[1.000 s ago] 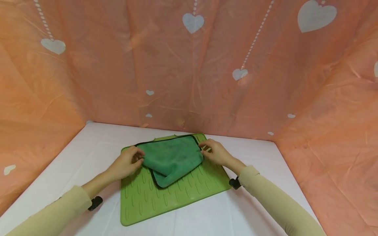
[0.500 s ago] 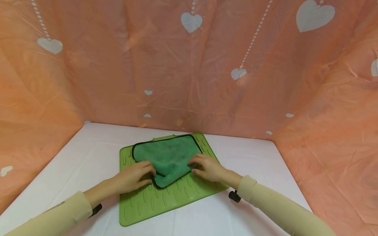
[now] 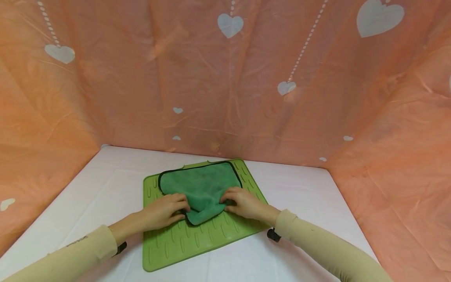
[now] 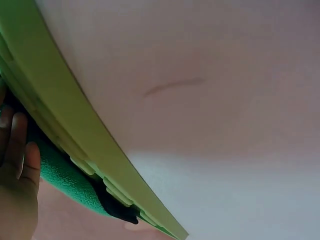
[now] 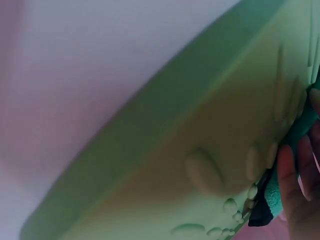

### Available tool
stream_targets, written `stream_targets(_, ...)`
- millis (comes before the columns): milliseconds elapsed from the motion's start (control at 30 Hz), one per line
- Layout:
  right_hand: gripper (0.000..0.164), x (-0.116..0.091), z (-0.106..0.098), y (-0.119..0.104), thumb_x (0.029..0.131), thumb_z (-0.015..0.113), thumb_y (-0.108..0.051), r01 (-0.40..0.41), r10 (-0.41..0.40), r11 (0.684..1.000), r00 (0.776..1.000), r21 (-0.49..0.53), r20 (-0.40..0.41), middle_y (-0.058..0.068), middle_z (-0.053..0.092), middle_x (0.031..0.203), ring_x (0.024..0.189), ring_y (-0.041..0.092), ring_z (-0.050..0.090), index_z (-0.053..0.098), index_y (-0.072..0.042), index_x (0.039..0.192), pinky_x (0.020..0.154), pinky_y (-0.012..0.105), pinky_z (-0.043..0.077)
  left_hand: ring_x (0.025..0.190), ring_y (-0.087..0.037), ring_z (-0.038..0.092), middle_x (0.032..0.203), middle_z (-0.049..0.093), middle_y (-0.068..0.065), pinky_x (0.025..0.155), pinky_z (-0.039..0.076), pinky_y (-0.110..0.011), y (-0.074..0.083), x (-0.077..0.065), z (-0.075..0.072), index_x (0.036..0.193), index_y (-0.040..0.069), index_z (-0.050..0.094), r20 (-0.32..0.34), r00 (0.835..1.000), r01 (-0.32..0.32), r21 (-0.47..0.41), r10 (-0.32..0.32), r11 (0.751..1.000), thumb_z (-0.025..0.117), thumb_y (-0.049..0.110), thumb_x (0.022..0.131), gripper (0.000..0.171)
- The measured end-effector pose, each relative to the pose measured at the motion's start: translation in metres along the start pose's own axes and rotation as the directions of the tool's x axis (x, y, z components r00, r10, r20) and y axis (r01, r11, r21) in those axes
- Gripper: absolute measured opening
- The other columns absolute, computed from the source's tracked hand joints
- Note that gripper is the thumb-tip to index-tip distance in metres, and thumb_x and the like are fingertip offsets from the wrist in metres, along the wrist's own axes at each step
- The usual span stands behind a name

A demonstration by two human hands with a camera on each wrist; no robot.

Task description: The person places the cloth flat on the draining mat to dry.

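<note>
A green towel [image 3: 201, 180] with black edging lies rumpled on a green ribbed mat [image 3: 169, 243]. Its front part is gathered into a fold between the two hands. My left hand [image 3: 163, 211] pinches the towel's near-left edge, fingers bent over it and thumb low at the border. On the near-right edge, my right hand [image 3: 243, 203] pinches the cloth between curled fingers and thumb. In the left wrist view, the fingers [image 4: 17, 137] sit against the towel's dark border at the left. The right wrist view has the fingers [image 5: 290, 175] at the towel, partly cut off by the frame.
The mat lies at an angle on a white-covered table [image 3: 116, 188]. An orange curtain [image 3: 197, 78] with white hearts encloses the back and both sides, close behind the mat's far edge. A dark wrist device [image 3: 273, 235] shows under the right sleeve.
Both hands have come from the towel's left and right sides toward its near edge and closer together. The near fold has shifted slightly; the mat stays in place.
</note>
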State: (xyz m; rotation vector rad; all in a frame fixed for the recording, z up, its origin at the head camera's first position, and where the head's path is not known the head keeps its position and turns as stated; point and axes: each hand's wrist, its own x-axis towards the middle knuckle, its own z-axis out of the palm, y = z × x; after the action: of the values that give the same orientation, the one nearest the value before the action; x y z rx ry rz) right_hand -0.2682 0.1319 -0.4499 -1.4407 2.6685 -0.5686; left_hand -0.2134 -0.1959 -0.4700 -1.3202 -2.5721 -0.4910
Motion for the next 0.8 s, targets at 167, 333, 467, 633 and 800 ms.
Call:
stream_targets(167,0.016,0.001,0.0,0.0,0.098,0.074,-0.014,-0.018,0.018,1.0,1.0,0.006,-0.022,0.002,0.069,0.114,0.11,0.022,0.066,0.076,-0.012,0.114,0.095,0.035,0.055,0.096,-0.014,0.065,0.105,0.065,0.005,0.081,0.057,-0.037,0.001,-0.001,0.001,0.106,0.018,0.074,-0.022,1.0,0.004,0.015,-0.004,1.0,0.082,0.014,0.09,0.018)
stream_targets(333,0.015,0.001,-0.001,0.002,0.099,0.072,-0.014,-0.03,0.031,0.999,0.997,0.018,-0.07,0.002,0.07,0.113,0.107,0.02,0.067,0.075,-0.012,0.114,0.091,0.034,0.056,0.094,-0.014,0.066,0.103,0.067,0.006,0.079,0.057,-0.037,0.001,-0.001,-0.002,0.104,0.017,0.074,-0.088,0.996,-0.01,0.026,0.013,1.0,0.083,0.011,0.089,0.019)
stream_targets(467,0.015,0.001,-0.006,0.004,0.1,0.071,-0.011,0.015,-0.004,0.997,0.99,0.074,-0.144,0.004,0.071,0.109,0.099,0.018,0.068,0.075,-0.009,0.114,0.084,0.029,0.056,0.094,-0.013,0.067,0.103,0.067,0.006,0.08,0.059,-0.035,0.003,-0.001,-0.008,0.106,0.016,0.073,-0.11,0.994,0.009,0.001,-0.009,1.0,0.079,0.009,0.092,0.017)
stream_targets(633,0.017,0.004,-0.021,0.002,0.102,0.068,-0.009,0.005,0.038,0.98,0.975,0.197,-0.217,0.005,0.069,0.107,0.095,0.017,0.066,0.074,-0.006,0.118,0.081,0.028,0.056,0.093,-0.013,0.068,0.105,0.067,0.002,0.078,0.059,-0.029,0.007,0.001,-0.018,0.11,0.009,0.072,-0.141,0.988,0.048,-0.1,-0.062,0.994,0.074,0.003,0.095,0.016)
stream_targets(800,0.02,0.014,-0.034,0.004,0.104,0.065,-0.011,-0.061,0.146,0.955,0.949,0.291,-0.278,0.006,0.068,0.111,0.098,0.02,0.066,0.073,-0.005,0.121,0.084,0.035,0.057,0.091,-0.014,0.066,0.107,0.066,-0.004,0.074,0.058,-0.027,0.009,0.006,-0.027,0.115,0.003,0.069,-0.22,0.966,0.097,-0.165,-0.132,0.982,0.071,-0.002,0.096,0.021)
